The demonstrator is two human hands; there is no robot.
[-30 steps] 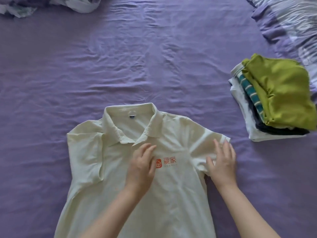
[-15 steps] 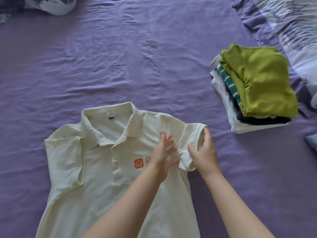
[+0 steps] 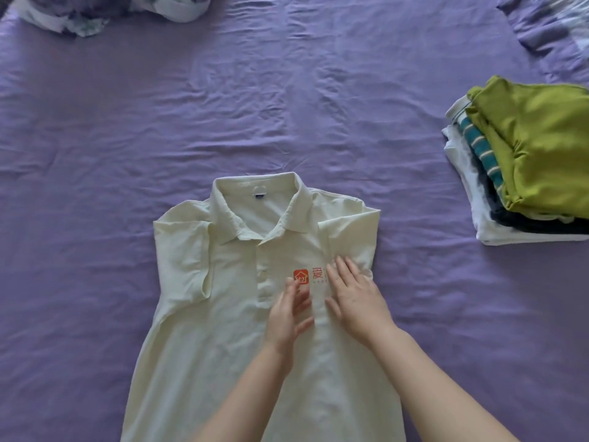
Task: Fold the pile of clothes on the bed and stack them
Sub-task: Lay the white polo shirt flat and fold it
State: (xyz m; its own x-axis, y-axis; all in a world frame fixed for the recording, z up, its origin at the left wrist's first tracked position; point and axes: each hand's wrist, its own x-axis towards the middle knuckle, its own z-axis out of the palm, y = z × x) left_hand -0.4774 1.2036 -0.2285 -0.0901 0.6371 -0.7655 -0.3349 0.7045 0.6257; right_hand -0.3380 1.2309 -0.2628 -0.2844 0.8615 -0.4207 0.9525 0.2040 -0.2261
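Purple bed sheet point(image 3: 287, 106) — both flat hands press the polo shirt point(image 3: 207, 314).

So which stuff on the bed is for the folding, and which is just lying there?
For the folding:
- cream polo shirt, with the left hand and right hand flat on it
- stack of folded clothes
- crumpled clothes at the far edge

Just lying there:
- purple sheet
- patterned bedding in the far right corner

Head view, steeply down, close.
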